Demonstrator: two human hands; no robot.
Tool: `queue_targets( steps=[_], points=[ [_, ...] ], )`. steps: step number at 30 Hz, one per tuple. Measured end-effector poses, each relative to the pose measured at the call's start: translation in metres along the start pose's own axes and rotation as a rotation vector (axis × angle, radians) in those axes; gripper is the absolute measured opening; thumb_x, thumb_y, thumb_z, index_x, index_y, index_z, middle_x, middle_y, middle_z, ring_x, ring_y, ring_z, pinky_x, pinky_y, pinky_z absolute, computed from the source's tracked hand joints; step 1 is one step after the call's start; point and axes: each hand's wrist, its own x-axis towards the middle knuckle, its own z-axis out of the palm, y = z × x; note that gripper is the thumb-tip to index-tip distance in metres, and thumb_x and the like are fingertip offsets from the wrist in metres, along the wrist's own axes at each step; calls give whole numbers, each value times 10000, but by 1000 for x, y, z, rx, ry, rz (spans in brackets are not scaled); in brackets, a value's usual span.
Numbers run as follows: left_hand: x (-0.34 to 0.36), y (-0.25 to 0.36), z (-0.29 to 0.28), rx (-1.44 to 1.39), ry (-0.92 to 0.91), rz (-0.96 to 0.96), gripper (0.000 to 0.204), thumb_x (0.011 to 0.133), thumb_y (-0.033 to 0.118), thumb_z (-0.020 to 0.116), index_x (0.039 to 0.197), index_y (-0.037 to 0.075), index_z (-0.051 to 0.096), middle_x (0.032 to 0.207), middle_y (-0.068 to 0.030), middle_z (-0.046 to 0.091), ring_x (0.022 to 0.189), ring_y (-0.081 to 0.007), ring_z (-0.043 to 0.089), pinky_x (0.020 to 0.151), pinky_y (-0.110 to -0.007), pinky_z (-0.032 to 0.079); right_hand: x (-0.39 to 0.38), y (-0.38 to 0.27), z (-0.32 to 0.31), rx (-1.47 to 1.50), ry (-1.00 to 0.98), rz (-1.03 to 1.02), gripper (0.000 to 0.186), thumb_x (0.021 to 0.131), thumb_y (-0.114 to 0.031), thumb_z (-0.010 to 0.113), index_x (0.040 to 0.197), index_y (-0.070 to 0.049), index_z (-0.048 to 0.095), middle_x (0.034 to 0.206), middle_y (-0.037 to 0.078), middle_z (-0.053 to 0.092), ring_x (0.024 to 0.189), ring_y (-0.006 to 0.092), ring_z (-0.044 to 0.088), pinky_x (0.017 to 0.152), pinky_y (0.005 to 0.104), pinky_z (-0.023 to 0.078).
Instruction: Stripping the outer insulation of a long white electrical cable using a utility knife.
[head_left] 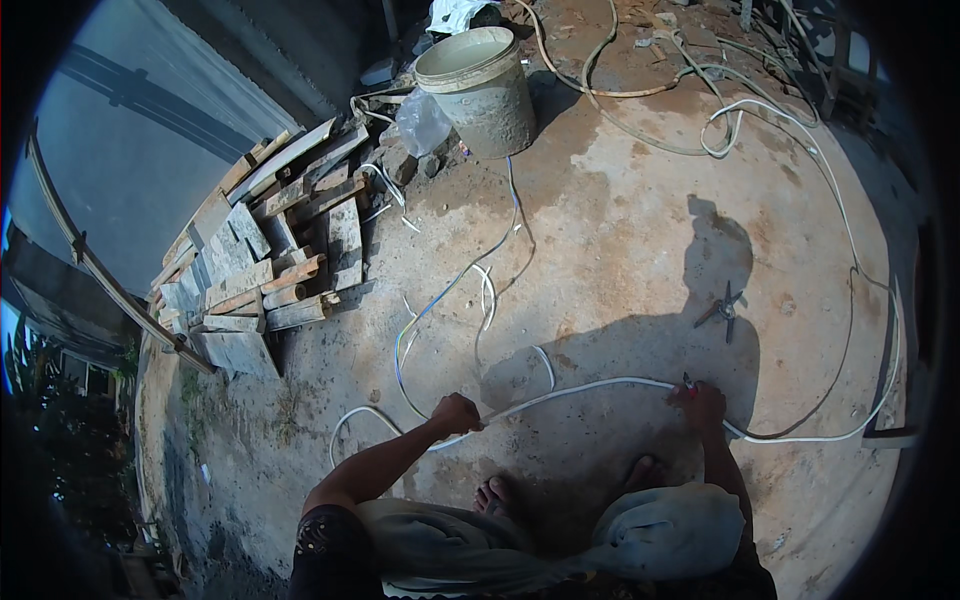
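One white cable (600,382), one red tool (691,391), one pair of pliers (728,309).
Left fist (457,412) clamps the cable, which spans to the right hand (704,404), curled round the tool; pliers beyond its fingers.

Hard sunlight (680,150) falls on a rough, stained concrete floor (620,260) that fills the middle of the frame, with damp patches (575,195) toward the top; a flat grey surface (190,75) crossed by a dark band (115,88) covers the upper left, a pile of old planks (240,285) lies beside it, dark foliage (70,430) shows at the lower left and reddish soil (572,35) with rubble (645,42) spreads along the upper edge
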Motion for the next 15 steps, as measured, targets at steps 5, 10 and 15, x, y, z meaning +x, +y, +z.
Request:
queue_targets(
  steps=[5, 10, 15],
  points=[
    [-3, 1, 3, 87, 83, 38, 267, 675, 274, 848, 795, 52, 762, 750, -97, 737, 676, -215, 709, 676, -369, 569, -3, -6, -11, 30, -33, -6, 606, 826, -623, 630, 848, -22, 700, 849, 203, 687, 824, 403, 661, 783, 489, 516],
    [-7, 1, 7, 151, 117, 57, 277, 705, 319, 828, 848, 90, 767, 867, -100, 754, 840, -282, 724, 779, -415, 566, 1, 5, 3, -29, -7, 5, 623, 817, -642, 623, 822, -23, 700, 813, 202, 692, 801, 404, 673, 773, 494, 523],
    [-12, 8, 14, 283, 135, 1, 288, 791, 346, 750, 964, 116, 731, 994, -101, 734, 985, -309, 694, 861, -452, 543, 2, 5, 4, -16, 6, 8, 620, 815, -640, 628, 814, -25, 701, 798, 203, 692, 793, 404, 679, 771, 491, 527]
  ],
)
